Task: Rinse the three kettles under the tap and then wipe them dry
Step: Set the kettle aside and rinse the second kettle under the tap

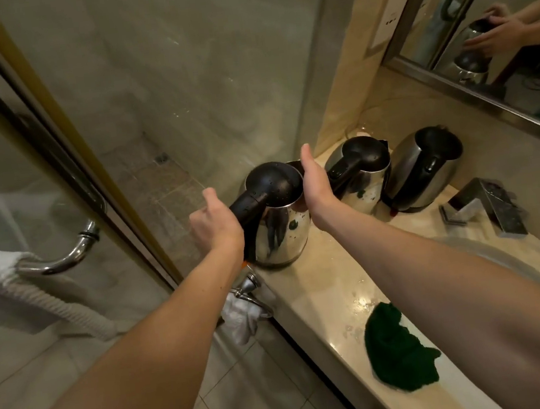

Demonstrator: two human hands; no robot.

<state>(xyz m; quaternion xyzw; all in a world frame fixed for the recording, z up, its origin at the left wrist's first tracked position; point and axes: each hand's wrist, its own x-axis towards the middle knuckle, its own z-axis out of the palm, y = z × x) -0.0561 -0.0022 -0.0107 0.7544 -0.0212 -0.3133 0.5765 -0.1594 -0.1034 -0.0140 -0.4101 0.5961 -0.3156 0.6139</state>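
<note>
Centre frame, the black-lidded steel kettle (282,233) stood upright between the hands; the left hand (215,224) curled round its black handle (248,203); the right hand (315,185) lay flat, fingers straight, against its right flank.

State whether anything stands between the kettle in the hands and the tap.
Yes: the middle kettle and the right kettle stand on the counter between the held kettle and the tap. Probably carry it round their front.

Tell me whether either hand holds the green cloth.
No, the green cloth lies on the counter; the left hand and right hand are at the nearest kettle.
</note>
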